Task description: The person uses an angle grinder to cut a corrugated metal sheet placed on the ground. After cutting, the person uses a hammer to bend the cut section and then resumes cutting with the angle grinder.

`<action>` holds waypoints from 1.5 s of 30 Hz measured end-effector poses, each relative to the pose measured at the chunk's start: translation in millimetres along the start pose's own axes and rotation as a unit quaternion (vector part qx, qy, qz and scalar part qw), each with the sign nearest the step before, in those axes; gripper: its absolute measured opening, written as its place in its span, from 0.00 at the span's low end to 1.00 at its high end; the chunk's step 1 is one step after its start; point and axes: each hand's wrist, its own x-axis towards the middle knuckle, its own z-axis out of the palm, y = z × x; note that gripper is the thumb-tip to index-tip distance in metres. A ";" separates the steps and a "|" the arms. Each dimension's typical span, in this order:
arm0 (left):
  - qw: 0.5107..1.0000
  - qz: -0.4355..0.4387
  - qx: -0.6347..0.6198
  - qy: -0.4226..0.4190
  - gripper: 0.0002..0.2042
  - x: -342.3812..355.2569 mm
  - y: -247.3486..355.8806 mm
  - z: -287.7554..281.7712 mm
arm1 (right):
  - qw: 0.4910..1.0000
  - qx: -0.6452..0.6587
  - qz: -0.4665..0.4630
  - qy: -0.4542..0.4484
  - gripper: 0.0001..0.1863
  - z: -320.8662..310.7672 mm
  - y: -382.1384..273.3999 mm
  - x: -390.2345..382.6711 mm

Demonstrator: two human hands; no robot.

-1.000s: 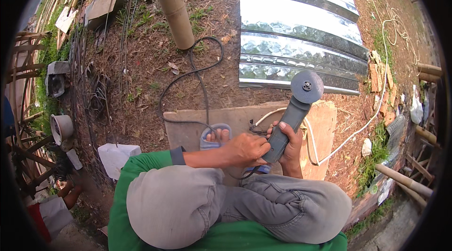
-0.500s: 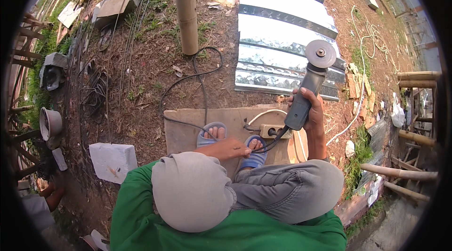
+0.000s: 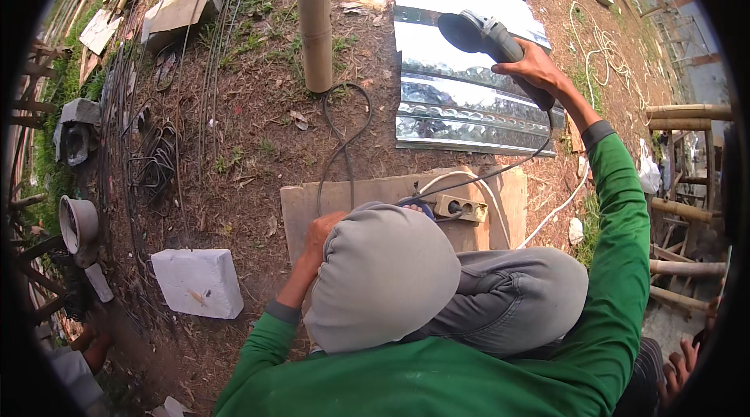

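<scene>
My right hand [image 3: 539,69] is wrapped round the body of a grey angle grinder [image 3: 506,46], held out at arm's length above shiny corrugated metal sheets [image 3: 437,96]. Its dark round disc end [image 3: 459,32] points to the left. From the grinder's rear a black cord [image 3: 512,164] runs down to a cream extension socket [image 3: 473,211] on a wooden board [image 3: 312,204]. My left hand [image 3: 322,233] is beside my raised left knee, over the board's near left corner; the knee hides its fingers. Most of my sandalled feet is hidden too.
A bamboo post [image 3: 314,34] stands ahead. A white block [image 3: 198,282], a bowl [image 3: 80,225] and thin metal rods [image 3: 129,116] lie to the left. Bamboo poles [image 3: 687,268] and a pale coiled cable [image 3: 613,65] are on the right. Another person's hand [image 3: 680,374] shows at lower right.
My right hand has carried the grinder forward, out over the metal sheets, and turned its disc leftward. My left hand has drawn back from near the sandals to beside my knee.
</scene>
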 end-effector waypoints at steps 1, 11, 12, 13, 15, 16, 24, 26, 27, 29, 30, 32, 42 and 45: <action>1.000 0.005 -0.017 -0.020 0.14 0.9 2.0 1.4 | 0.999 0.023 -0.021 -0.015 0.47 5.8 -1.1 6.1; 0.975 0.130 0.164 -0.076 0.09 5.4 11.9 52.8 | 0.990 -0.033 -0.102 -0.090 0.42 65.3 -3.3 62.1; 0.974 0.115 0.187 -0.056 0.10 6.3 7.1 60.4 | 0.989 -0.039 -0.106 -0.096 0.43 67.8 -1.4 62.4; 0.973 0.103 0.206 -0.025 0.10 7.4 1.8 67.6 | 0.988 -0.049 -0.115 -0.095 0.43 69.0 -0.2 64.5; 0.965 0.085 0.245 -0.045 0.10 8.3 -6.3 81.1 | 0.986 -0.066 -0.109 -0.105 0.45 73.9 1.6 68.3; 0.962 0.071 0.258 -0.060 0.10 7.6 -8.6 86.1 | 0.985 -0.077 -0.103 -0.115 0.46 77.1 2.6 70.4; 0.958 0.099 0.270 0.017 0.09 8.2 -10.0 83.6 | 0.979 -0.085 -0.176 -0.065 0.39 112.3 19.5 94.2; 0.958 0.102 0.268 0.028 0.09 9.6 -11.9 84.2 | 0.976 -0.102 -0.188 -0.050 0.40 117.1 21.0 99.2; 0.961 0.090 0.259 0.024 0.10 9.8 -12.8 84.7 | 0.976 -0.093 -0.188 -0.060 0.40 117.1 21.5 100.9; 0.963 0.085 0.254 0.025 0.10 9.1 -14.3 85.9 | 0.974 -0.098 -0.191 -0.068 0.40 117.6 20.9 104.1; 0.962 0.091 0.258 0.030 0.10 8.2 -14.8 86.1 | 0.974 -0.101 -0.188 -0.074 0.40 118.8 20.1 105.5; 0.961 0.094 0.258 0.031 0.10 7.0 -15.8 85.5 | 0.973 -0.123 -0.186 -0.065 0.40 120.1 20.0 107.7; 0.967 0.083 0.238 0.018 0.09 5.9 -16.7 84.6 | 0.973 -0.074 -0.198 -0.088 0.40 124.2 24.8 116.0; 0.962 0.103 0.251 0.026 0.09 7.2 -15.4 82.9 | 0.973 -0.063 -0.197 -0.100 0.39 123.6 24.2 114.7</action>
